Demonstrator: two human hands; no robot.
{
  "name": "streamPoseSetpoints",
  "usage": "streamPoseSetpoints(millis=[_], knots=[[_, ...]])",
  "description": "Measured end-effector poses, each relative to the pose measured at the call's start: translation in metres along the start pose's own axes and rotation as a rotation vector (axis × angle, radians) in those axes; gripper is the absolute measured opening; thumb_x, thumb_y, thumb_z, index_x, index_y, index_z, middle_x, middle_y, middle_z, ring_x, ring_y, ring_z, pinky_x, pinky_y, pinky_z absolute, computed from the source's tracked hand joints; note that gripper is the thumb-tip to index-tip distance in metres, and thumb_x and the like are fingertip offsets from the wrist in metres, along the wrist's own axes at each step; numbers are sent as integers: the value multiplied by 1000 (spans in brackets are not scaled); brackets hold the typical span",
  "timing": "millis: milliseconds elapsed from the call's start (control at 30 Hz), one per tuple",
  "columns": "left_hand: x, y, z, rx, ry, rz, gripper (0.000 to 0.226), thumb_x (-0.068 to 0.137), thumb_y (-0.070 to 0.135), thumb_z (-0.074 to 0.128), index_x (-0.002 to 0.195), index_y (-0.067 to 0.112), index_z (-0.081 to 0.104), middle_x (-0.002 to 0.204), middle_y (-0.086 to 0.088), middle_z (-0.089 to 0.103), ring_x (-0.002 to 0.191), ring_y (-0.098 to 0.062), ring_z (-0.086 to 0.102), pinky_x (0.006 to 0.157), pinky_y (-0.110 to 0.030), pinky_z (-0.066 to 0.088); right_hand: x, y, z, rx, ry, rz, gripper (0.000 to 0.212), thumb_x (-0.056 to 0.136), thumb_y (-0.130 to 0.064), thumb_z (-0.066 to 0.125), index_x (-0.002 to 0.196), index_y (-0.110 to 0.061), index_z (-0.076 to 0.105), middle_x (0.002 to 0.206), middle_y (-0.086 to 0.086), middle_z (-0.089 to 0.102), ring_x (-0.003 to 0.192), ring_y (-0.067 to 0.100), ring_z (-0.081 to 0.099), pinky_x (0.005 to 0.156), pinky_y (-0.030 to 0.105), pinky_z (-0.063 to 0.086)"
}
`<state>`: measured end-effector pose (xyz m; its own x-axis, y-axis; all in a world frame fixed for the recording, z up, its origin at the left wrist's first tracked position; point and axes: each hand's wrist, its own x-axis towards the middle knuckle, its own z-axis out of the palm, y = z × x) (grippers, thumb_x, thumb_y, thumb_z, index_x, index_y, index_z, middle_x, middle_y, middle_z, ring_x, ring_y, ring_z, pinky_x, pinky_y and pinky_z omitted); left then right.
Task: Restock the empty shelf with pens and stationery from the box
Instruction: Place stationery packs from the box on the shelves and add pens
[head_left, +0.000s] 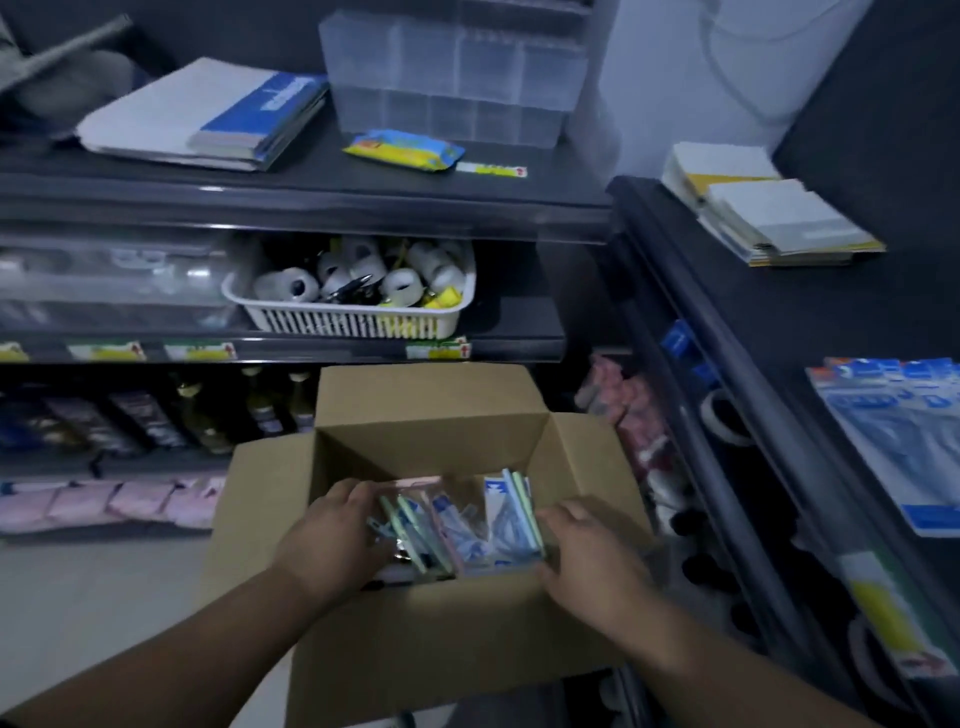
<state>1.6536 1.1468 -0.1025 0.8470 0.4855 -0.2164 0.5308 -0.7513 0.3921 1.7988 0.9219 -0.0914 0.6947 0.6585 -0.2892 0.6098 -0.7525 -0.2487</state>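
An open cardboard box (431, 415) stands on the floor in front of the dark shelves. Inside lie several clear packets of pens and stationery (467, 525) with green, pink and blue parts. My left hand (332, 540) reaches into the box from the left, its fingers curled over the left end of the packets. My right hand (587, 556) is at the right end of the same bundle, fingers bent against it. The bundle sits between both hands; the fingertips are hidden behind the packets.
The top shelf (311, 192) carries notebooks (208, 114), a clear organizer (452, 78) and a yellow-blue packet (405, 150). Below it stands a white basket of tape rolls (358, 291). Bottles (208, 410) fill the lower shelf. A second rack (727, 364) at the right holds blue packs (898, 431).
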Motion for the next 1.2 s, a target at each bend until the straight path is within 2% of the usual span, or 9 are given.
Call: streamPoseSetpoints(millis=[133, 300, 500, 667, 767, 833, 967, 1100, 1200], knots=[[16, -19, 6, -13, -13, 15, 60, 83, 44, 61, 137, 29, 40, 134, 4, 45, 115, -16, 52, 89, -27, 47, 34, -16, 13, -54, -35, 7, 53, 84, -41, 60, 133, -30, 44, 131, -3, 44, 118, 22, 49, 95, 32, 45], [36, -23, 33, -21, -135, 0, 61, 86, 46, 57, 139, 24, 37, 143, 1, 37, 122, -21, 46, 94, -32, 46, 67, -16, 29, -52, -111, 31, 55, 84, -44, 61, 135, -33, 43, 134, -5, 45, 117, 19, 48, 93, 28, 42], [78, -19, 70, 11, -248, 34, 72, 86, 42, 59, 147, 23, 27, 152, -1, 27, 132, -25, 37, 105, -38, 39, 115, -13, 56, 29, -236, 0, 58, 81, -37, 70, 133, -27, 46, 138, -1, 46, 123, 20, 47, 100, 34, 43], [117, -5, 112, 49, -274, 158, 58, 90, 34, 56, 143, 22, 36, 151, -3, 33, 134, -23, 36, 109, -35, 35, 142, 2, 81, 42, -289, 3, 61, 82, -31, 71, 136, -26, 45, 141, 1, 45, 125, 20, 48, 101, 31, 41], [132, 0, 135, 132, -313, 246, 50, 90, 30, 54, 137, 19, 45, 144, -5, 44, 129, -24, 42, 105, -33, 34, 152, 12, 93, 86, -308, 33, 54, 82, -24, 71, 131, -21, 48, 138, 6, 47, 123, 23, 49, 99, 32, 42], [141, 1, 146, 208, -345, 289, 47, 90, 29, 54, 135, 17, 47, 143, -6, 44, 128, -25, 43, 103, -33, 32, 155, 16, 99, 131, -321, 62, 58, 84, -23, 69, 136, -20, 43, 140, 8, 45, 126, 25, 46, 100, 32, 41], [154, 1, 153, 283, -382, 247, 66, 84, 38, 62, 142, 20, 37, 155, -5, 25, 134, -29, 36, 109, -39, 30, 156, 23, 106, 230, -325, 134, 66, 87, -23, 66, 144, -21, 34, 144, 8, 40, 129, 25, 44, 102, 30, 39], [150, -5, 145, 375, -396, 127, 82, 73, 49, 70, 140, 19, 34, 148, -8, 31, 124, -31, 46, 99, -39, 39, 156, 25, 109, 274, -342, 162, 63, 89, -20, 64, 145, -21, 34, 146, 7, 39, 130, 24, 44, 101, 29, 40], [142, -15, 144, 397, -452, -4, 101, 72, 57, 67, 148, 14, 16, 150, -12, 26, 124, -32, 47, 98, -39, 39, 156, 23, 111, 293, -354, 179, 56, 89, -20, 62, 139, -22, 38, 141, 6, 43, 125, 25, 47, 94, 28, 41]])
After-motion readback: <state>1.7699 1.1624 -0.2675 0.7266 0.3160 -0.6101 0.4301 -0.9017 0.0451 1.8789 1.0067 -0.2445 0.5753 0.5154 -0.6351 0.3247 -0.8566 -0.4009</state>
